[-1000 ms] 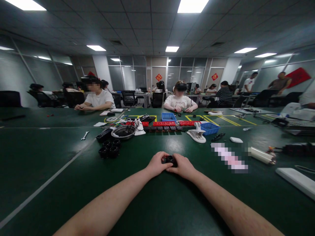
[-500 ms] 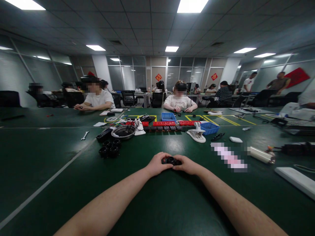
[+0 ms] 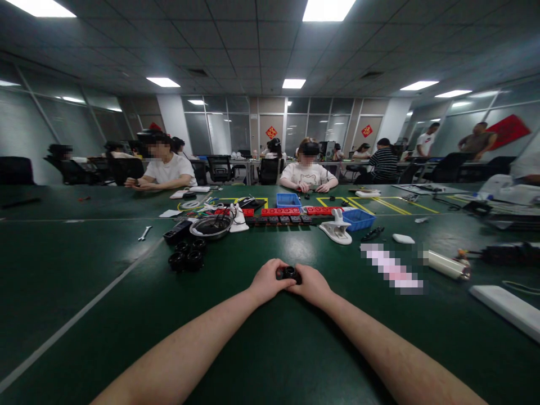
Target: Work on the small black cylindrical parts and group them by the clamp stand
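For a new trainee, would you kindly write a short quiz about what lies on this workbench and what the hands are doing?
1. True or false: the left hand and the right hand both touch the small black part.
2. What colour is the open tray beside the white clip? A) yellow B) blue C) red
3. Fill in the blank: farther off and to the left of the black round parts lies a silver ____.
Key: 1 true; 2 B; 3 wrench
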Tool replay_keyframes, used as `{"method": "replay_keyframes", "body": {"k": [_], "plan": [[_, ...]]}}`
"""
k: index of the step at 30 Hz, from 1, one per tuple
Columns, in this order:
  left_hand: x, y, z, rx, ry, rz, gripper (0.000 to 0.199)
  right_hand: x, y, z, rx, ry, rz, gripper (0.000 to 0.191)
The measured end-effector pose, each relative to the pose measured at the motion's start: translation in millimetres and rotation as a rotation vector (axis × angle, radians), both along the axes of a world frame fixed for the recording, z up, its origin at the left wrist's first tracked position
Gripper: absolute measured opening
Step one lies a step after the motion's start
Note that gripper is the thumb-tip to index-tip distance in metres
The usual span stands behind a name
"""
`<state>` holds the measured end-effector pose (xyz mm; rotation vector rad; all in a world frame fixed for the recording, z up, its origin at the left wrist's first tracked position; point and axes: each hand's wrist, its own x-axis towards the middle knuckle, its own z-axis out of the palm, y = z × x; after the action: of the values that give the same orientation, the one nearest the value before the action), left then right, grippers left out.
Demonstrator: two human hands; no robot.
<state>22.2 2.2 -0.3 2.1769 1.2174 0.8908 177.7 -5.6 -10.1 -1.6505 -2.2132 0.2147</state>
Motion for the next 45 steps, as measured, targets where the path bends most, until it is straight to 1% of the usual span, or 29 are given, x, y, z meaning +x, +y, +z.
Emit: {"method": "replay_keyframes", "body": {"k": [2,4,6,8,11,13,16,19,21,25,29,32,36,37,39,41,42,45], "plan": [[0.5,-0.5,-0.1,0.006,0.005,0.029,0.028,-3.4,-2.2,-0.6,0.033,-0.059,-0.034,0.033],[0.3,-0.2,-0.4,0.019,0.002,0.028,0.027,-2.9,-4.2,1.0,0.042,-0.063,-0.027,0.036],[-0.6,0.5,-0.5,0.034,-0.005,0.001,0.027,1.0,-5.3,3.9,0.044,-0.019,0.036,0.041],[-1.8,1.2,0.0,0.047,-0.015,-0.039,0.027,7.1,-4.4,6.6,0.03,0.061,0.148,0.045],[-3.4,1.2,1.8,0.057,-0.032,-0.11,0.027,17.2,0.4,8.9,-0.043,0.174,0.31,0.048],[-4.2,0.9,2.6,0.051,-0.036,-0.145,0.028,22.9,4.4,9.3,-0.103,0.21,0.383,0.046],[-5.1,0.9,2.2,0.032,-0.037,-0.169,0.029,27.3,8.4,9.6,-0.154,0.232,0.447,0.038],[-5.8,1.7,0.7,0.019,-0.053,-0.175,0.035,27.0,9.9,9.1,-0.161,0.253,0.466,0.033],[-5.9,2.3,-0.3,0.016,-0.058,-0.181,0.036,25.7,10.5,8.1,-0.155,0.265,0.469,0.03],[-5.7,3.5,-1.1,0.016,-0.045,-0.189,0.032,24.0,11.8,6.1,-0.139,0.287,0.459,0.023],[-5.3,3.9,-1.8,0.015,-0.047,-0.187,0.032,22.8,11.0,4.4,-0.14,0.289,0.4,0.02],[-2.8,3.2,-3.6,0.03,-0.055,-0.143,0.03,17.3,8.8,-0.6,-0.11,0.26,0.282,0.022],[3.8,1.6,-7.2,0.049,-0.071,-0.008,0.026,4.5,4.9,-8.9,0.032,0.122,0.029,0.027],[5.1,1.3,-7.9,0.048,-0.078,0.017,0.025,1.7,3.8,-9.7,0.063,0.075,-0.017,0.027],[6.2,1.3,-8.6,0.039,-0.086,0.039,0.025,-1.8,1.9,-9.0,0.1,-0.007,-0.063,0.029],[5.4,1.9,-8.2,0.031,-0.079,0.033,0.026,-1.9,0.4,-5.9,0.112,-0.046,-0.053,0.034],[4.4,2.2,-7.7,0.031,-0.072,0.021,0.027,-0.6,0.0,-4.0,0.115,-0.041,-0.024,0.037],[0.4,3.4,-5.3,0.038,-0.056,-0.046,0.028,6.9,0.9,1.4,0.099,0.056,0.136,0.044]]}}
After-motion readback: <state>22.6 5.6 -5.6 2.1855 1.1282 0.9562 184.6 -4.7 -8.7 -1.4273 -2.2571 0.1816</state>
